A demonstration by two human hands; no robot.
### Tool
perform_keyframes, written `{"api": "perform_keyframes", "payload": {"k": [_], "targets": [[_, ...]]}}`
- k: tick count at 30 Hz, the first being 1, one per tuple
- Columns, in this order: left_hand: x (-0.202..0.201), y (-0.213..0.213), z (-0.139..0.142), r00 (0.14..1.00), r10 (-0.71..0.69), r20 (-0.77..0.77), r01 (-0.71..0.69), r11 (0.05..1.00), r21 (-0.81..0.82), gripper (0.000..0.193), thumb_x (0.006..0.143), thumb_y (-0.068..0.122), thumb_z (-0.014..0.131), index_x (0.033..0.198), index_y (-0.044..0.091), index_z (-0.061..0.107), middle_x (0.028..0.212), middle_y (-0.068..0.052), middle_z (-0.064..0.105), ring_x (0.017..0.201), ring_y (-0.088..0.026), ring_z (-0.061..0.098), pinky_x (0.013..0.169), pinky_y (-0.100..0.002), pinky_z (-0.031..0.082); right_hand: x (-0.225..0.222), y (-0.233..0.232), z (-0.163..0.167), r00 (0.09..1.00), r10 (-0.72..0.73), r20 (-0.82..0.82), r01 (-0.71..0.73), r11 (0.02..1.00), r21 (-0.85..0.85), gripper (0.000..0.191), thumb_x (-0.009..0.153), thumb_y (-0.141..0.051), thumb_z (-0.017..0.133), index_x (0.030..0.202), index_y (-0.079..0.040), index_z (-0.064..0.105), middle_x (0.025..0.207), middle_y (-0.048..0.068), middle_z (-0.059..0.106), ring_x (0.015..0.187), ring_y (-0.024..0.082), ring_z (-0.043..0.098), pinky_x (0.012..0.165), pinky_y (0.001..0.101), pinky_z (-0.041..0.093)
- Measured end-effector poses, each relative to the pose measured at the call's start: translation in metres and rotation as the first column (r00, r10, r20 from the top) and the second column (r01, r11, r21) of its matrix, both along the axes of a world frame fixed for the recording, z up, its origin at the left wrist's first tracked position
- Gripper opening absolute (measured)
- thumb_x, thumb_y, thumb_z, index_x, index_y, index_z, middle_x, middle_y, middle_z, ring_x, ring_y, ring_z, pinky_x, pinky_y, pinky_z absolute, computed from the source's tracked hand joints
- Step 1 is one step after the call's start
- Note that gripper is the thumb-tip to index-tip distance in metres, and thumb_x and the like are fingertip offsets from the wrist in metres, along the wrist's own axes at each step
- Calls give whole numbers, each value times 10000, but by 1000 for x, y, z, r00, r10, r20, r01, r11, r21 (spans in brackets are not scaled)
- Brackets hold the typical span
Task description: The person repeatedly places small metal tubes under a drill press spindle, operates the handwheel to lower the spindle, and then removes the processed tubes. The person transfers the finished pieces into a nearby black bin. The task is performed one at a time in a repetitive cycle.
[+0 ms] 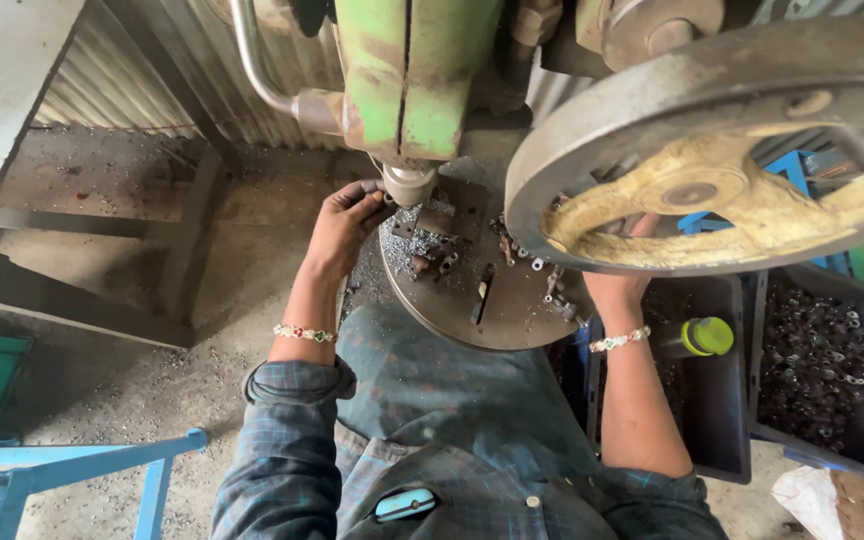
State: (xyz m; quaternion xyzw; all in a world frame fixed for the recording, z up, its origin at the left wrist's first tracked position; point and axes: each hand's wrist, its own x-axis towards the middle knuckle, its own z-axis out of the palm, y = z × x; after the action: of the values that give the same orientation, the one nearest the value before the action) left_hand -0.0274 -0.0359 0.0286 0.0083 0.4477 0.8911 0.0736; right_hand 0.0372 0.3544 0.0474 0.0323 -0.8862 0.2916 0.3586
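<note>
Left hand [344, 222] at steel ram [409, 185] (round)

The left hand [344, 222] is stretched forward, palm down, fingers curled toward the ram of the press [409, 185], with a beaded bracelet at the wrist and the sleeve pushed up to the elbow. The right hand [617, 290] reaches forward to the right of that ram, its fingers hidden; whether they grip anything cannot be told.

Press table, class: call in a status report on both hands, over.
Left hand at the press ram, fingers touching the die area. Right hand partly hidden behind the flywheel; grip unclear. Small metal parts scattered on the round table.
</note>
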Motion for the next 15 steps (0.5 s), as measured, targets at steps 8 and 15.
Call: {"api": "perform_keyframes", "payload": {"k": [8,15], "targets": [[-7,-3,-21,996,67,-58,-67,998,-7,106,995,21,671,1094,0,701,1009,-60,721,930,-158,688,888,-334,581,-106,-5,46,990,-129,-51,129,992,-5,818,831,-256,905,1378,78,397,1201,266,610,1104,436,601,938,528,481],[-4,3,-19,995,78,-65,-72,993,93,132,961,47,686,1066,-31,706,991,-81,745,914,-158,706,897,-305,577,-135,2,62,986,-168,17,168,985,-24,730,846,-265,895,1325,63,451,1177,261,628,1087,443,613,941,523,491]]}}
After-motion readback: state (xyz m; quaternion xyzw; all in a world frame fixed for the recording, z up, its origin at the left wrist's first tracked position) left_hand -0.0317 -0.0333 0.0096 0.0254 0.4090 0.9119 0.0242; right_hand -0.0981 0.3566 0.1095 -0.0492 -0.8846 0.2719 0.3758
